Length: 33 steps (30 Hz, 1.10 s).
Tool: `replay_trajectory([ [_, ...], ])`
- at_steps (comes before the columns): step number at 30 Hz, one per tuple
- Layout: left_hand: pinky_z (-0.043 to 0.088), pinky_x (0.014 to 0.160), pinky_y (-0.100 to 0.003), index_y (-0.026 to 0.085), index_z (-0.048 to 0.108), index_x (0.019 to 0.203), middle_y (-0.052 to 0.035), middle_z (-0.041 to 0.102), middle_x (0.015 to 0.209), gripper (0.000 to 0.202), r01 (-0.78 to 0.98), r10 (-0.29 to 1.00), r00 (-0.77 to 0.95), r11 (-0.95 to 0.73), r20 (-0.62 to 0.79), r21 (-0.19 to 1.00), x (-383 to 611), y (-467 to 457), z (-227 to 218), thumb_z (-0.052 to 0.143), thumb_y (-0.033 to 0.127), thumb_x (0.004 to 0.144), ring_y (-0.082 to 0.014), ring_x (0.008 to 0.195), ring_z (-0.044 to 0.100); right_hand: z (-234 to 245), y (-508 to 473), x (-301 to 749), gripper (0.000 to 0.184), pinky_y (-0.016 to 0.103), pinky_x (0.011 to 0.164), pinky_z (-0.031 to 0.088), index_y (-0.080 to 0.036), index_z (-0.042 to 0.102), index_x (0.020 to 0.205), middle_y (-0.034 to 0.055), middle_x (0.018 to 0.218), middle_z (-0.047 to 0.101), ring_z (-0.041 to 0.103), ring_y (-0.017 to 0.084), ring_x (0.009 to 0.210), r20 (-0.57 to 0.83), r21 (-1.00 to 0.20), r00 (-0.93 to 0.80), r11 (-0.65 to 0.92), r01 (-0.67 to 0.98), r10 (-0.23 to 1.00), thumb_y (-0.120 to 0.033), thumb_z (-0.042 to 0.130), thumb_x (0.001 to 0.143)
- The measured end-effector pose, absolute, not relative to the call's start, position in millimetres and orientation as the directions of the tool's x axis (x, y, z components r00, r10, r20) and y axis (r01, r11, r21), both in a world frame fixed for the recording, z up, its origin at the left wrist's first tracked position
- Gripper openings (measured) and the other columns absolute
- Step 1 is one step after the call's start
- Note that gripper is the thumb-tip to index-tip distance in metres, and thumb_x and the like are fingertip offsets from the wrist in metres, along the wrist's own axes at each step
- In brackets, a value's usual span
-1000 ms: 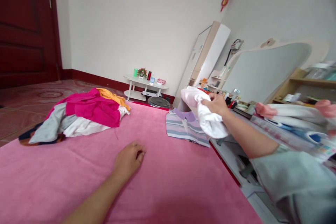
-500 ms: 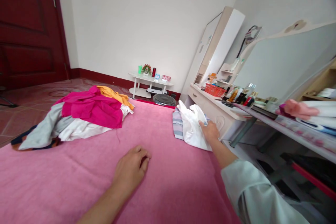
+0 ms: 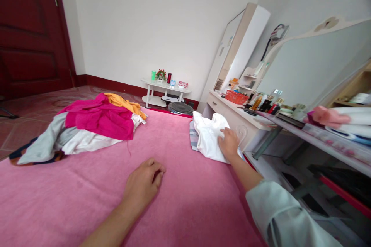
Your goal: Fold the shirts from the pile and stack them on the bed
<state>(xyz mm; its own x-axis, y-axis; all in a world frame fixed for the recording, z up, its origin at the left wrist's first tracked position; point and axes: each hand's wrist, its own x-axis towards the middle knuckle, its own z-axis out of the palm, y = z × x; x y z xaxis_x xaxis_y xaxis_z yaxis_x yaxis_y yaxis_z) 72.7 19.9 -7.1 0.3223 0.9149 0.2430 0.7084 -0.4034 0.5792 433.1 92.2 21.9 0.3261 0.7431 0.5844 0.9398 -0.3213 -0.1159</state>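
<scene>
My right hand [image 3: 228,143] rests on a white garment [image 3: 208,136], fingers pressed down on the cloth at the pink bed's right edge. That white garment lies on top of a striped folded shirt [image 3: 193,139], of which only a strip shows. My left hand [image 3: 143,183] lies knuckles-up on the pink blanket [image 3: 174,200] with its fingers curled under, holding nothing I can see. A heap of clothes [image 3: 87,127], pink, grey, white and orange, sits at the bed's far left.
A white dresser [image 3: 240,121] with a red basket, bottles and a big mirror stands right of the bed. A small white table [image 3: 165,89] with ornaments stands by the far wall. A dark red door [image 3: 31,31] is at the left.
My right hand has brought the white garment down from the air onto the striped shirt and now presses it flat. My left hand has stayed in place.
</scene>
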Motion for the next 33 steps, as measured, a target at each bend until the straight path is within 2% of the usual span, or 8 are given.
replay_trajectory([
  [3,0.039,0.07,-0.023,0.026,0.066,0.087,0.0015,0.062,0.092,0.019,0.713,0.92,0.314,-0.391,0.234,0.582,72.0,20.2,-8.0,0.05,0.017,0.082,-0.0141,0.085,0.059,22.0,103.5,395.9,0.045,0.045,0.11,0.016,-0.024,0.049,0.131,0.0054,0.147,0.035,0.023,0.026,0.136,0.55,0.011,0.111,-0.14,0.99,0.828,-0.04,0.035,0.091],
  [10,0.039,0.073,-0.023,0.026,0.066,0.089,0.0003,0.062,0.092,0.019,0.708,0.918,0.331,-0.396,0.22,0.586,71.0,20.5,-7.9,0.05,0.017,0.083,-0.0149,0.087,0.058,18.5,128.4,361.7,0.055,0.056,0.105,0.019,-0.036,0.038,0.139,0.0005,0.153,0.024,0.02,0.032,0.138,0.021,0.025,0.017,-0.017,1.0,1.0,-0.06,0.025,0.091],
  [15,0.039,0.071,-0.023,0.026,0.066,0.087,0.0007,0.062,0.092,0.018,0.705,0.917,0.327,-0.399,0.23,0.587,71.3,19.6,-9.0,0.05,0.018,0.083,-0.0147,0.086,0.058,21.0,123.8,368.9,0.058,0.052,0.11,0.007,-0.031,0.02,0.147,0.0002,0.157,0.005,0.001,0.026,0.143,0.243,0.072,0.044,-0.063,0.995,0.969,-0.055,0.015,0.094],
  [20,0.039,0.072,-0.023,0.026,0.066,0.088,0.0001,0.061,0.092,0.019,0.701,0.914,0.333,-0.403,0.23,0.588,70.9,20.7,-9.2,0.05,0.018,0.083,-0.0147,0.085,0.057,21.6,125.0,375.6,0.06,0.051,0.108,0.018,-0.032,0.032,0.143,0.0014,0.154,0.019,0.017,0.026,0.141,-0.035,-0.006,0.034,-0.035,0.999,0.999,-0.06,0.019,0.092],
  [23,0.039,0.072,-0.023,0.025,0.066,0.088,0.0,0.061,0.091,0.019,0.702,0.919,0.331,-0.392,0.215,0.595,70.9,20.2,-7.3,0.05,0.017,0.083,-0.0149,0.085,0.057,28.6,118.5,395.9,0.057,0.049,0.109,0.017,-0.032,0.041,0.139,0.0036,0.149,0.032,0.027,0.025,0.137,0.136,-0.04,0.079,-0.074,0.996,0.988,-0.058,0.022,0.092],
  [26,0.04,0.073,-0.023,0.025,0.066,0.087,-0.0003,0.061,0.091,0.018,0.704,0.92,0.327,-0.391,0.218,0.593,71.4,19.5,-5.4,0.05,0.017,0.082,-0.0157,0.088,0.057,22.3,101.9,430.1,0.057,0.052,0.107,0.019,-0.028,0.045,0.137,0.009,0.146,0.037,0.03,0.029,0.134,0.351,-0.104,0.34,-0.325,0.94,0.872,-0.055,0.019,0.094],
  [30,0.039,0.074,-0.023,0.025,0.066,0.088,-0.0007,0.061,0.091,0.017,0.709,0.92,0.325,-0.391,0.22,0.587,71.6,19.1,-3.8,0.051,0.018,0.082,-0.0161,0.088,0.057,3.9,85.4,468.6,0.06,0.049,0.102,0.03,-0.031,0.041,0.139,0.0087,0.148,0.034,0.037,0.03,0.13,0.162,-0.165,0.463,-0.439,0.883,0.871,-0.061,0.026,0.089],
  [33,0.039,0.074,-0.023,0.025,0.066,0.087,-0.0006,0.06,0.09,0.018,0.705,0.918,0.327,-0.396,0.225,0.588,71.3,18.8,-3.3,0.051,0.017,0.082,-0.0159,0.087,0.057,1.4,82.3,476.8,0.07,0.048,0.094,0.037,-0.019,0.044,0.136,0.0185,0.139,0.042,0.045,0.033,0.122,0.233,-0.201,0.565,-0.529,0.825,0.792,-0.065,0.031,0.085],
])
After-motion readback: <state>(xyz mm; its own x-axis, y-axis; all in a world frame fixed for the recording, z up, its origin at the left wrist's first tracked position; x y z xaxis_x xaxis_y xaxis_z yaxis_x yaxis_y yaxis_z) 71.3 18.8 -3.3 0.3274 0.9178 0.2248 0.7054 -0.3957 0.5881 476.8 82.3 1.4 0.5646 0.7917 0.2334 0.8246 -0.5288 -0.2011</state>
